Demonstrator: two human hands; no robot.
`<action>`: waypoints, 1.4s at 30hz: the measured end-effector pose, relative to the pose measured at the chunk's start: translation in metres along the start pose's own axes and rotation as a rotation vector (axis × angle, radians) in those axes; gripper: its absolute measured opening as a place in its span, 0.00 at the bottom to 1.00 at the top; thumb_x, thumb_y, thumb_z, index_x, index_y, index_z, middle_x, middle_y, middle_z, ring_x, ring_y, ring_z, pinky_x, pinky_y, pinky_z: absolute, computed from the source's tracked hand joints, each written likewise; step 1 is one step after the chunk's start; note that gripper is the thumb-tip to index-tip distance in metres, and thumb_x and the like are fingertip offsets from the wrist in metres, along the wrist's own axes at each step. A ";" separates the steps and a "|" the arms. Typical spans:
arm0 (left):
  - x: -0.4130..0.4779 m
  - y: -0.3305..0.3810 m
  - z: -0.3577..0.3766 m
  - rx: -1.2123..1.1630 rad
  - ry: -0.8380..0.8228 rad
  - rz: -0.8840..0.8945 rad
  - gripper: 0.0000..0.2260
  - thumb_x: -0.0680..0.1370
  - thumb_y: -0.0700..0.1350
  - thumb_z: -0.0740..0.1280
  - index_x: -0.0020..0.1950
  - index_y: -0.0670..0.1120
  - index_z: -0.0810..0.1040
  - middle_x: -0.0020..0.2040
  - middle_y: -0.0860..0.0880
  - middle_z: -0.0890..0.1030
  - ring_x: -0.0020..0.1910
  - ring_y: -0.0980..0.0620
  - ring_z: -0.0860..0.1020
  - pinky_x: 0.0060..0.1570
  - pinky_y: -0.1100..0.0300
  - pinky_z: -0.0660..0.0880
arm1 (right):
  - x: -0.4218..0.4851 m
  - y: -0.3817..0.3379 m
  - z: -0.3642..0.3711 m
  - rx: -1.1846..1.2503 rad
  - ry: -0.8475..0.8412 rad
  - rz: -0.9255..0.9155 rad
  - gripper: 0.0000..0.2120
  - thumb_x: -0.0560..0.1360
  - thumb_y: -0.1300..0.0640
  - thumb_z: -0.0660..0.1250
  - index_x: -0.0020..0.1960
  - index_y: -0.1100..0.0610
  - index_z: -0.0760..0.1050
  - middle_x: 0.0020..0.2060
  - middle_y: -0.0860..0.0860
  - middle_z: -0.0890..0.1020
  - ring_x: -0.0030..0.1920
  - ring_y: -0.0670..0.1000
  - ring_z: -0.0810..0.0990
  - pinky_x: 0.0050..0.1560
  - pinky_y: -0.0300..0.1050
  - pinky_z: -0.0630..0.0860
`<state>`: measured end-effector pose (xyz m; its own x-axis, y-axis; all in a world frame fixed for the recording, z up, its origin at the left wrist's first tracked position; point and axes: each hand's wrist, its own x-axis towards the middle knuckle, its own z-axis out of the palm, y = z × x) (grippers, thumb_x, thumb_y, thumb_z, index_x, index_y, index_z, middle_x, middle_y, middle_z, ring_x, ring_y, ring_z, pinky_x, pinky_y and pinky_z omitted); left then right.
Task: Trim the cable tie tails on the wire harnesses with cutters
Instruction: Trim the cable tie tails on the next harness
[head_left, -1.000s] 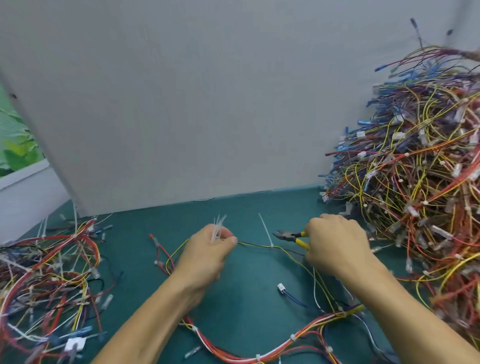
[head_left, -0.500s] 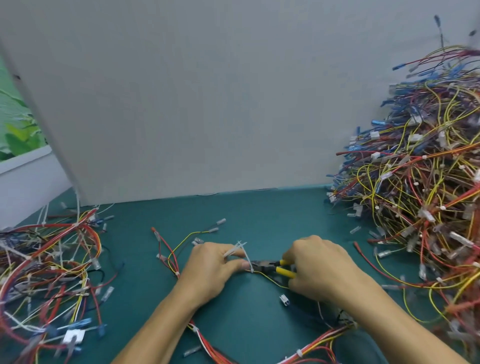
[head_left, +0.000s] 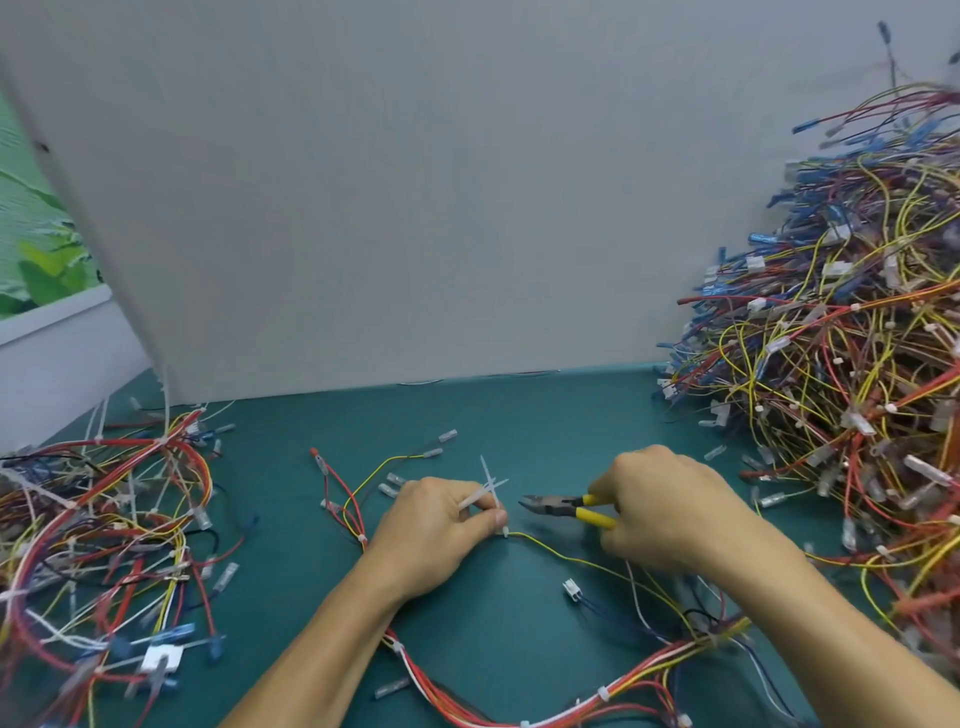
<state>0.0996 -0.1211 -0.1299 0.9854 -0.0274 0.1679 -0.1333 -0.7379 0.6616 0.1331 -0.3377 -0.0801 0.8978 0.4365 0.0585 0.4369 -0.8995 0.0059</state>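
Nearest the camera, a long bundled wire harness of red, white and yellow leads (head_left: 602, 695) is looped across the dark teal table mat (head_left: 519, 410), cinched here and there with little white ties. Just above that loop a small white plastic connector on blue wires (head_left: 570, 590) is lying loose.

Then the hands. The left hand (head_left: 436, 535) is resting low on the mat, and a few thin white cable tie tails (head_left: 491, 486) are pinched between its thumb and fingers, so they stick up and fan out in a cross. A thin yellow wire (head_left: 566, 553) runs out from right under that thumb and off toward the lower right, under the other hand. The right hand (head_left: 660, 499) is wrapped around the handles of the yellow-handled side cutters with the dark metal head (head_left: 561, 506). The nose is pointed left at the tails and is close to them, but no contact is made. Whether the blades are parted can't really be told from here.

A bit further back, some clear-sleeved crimp terminals (head_left: 448, 435) are scattered on the mat. Off to the left, a flat tangle of red, yellow and black harnesses (head_left: 93, 519) is spread out. On the right, a much taller heap of blue, yellow and red harnesses (head_left: 841, 364) is piled up against the plain grey back panel (head_left: 415, 182). At the far left edge, a green leafy backdrop (head_left: 36, 260) can be made out.
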 end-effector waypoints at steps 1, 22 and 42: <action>0.000 0.000 0.000 0.006 -0.009 -0.001 0.07 0.74 0.50 0.70 0.35 0.56 0.80 0.26 0.52 0.74 0.28 0.57 0.67 0.34 0.56 0.67 | 0.000 0.003 -0.003 0.004 0.000 -0.006 0.10 0.70 0.47 0.64 0.48 0.50 0.77 0.43 0.51 0.79 0.44 0.57 0.77 0.39 0.43 0.69; 0.000 -0.001 -0.002 -0.001 -0.033 -0.040 0.06 0.74 0.51 0.69 0.37 0.55 0.80 0.32 0.46 0.78 0.31 0.54 0.69 0.37 0.56 0.70 | -0.003 -0.012 0.002 -0.060 -0.026 -0.089 0.10 0.71 0.51 0.65 0.50 0.52 0.78 0.43 0.51 0.78 0.42 0.57 0.77 0.36 0.43 0.68; -0.002 0.000 -0.002 -0.023 0.005 -0.028 0.08 0.74 0.49 0.70 0.35 0.54 0.80 0.30 0.47 0.77 0.30 0.55 0.69 0.35 0.58 0.67 | -0.003 -0.018 0.012 -0.036 -0.002 -0.141 0.04 0.69 0.53 0.66 0.37 0.53 0.73 0.31 0.50 0.68 0.36 0.58 0.71 0.26 0.41 0.57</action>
<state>0.0974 -0.1203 -0.1287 0.9883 -0.0037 0.1525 -0.1080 -0.7228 0.6826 0.1235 -0.3227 -0.0919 0.8276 0.5589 0.0524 0.5568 -0.8291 0.0497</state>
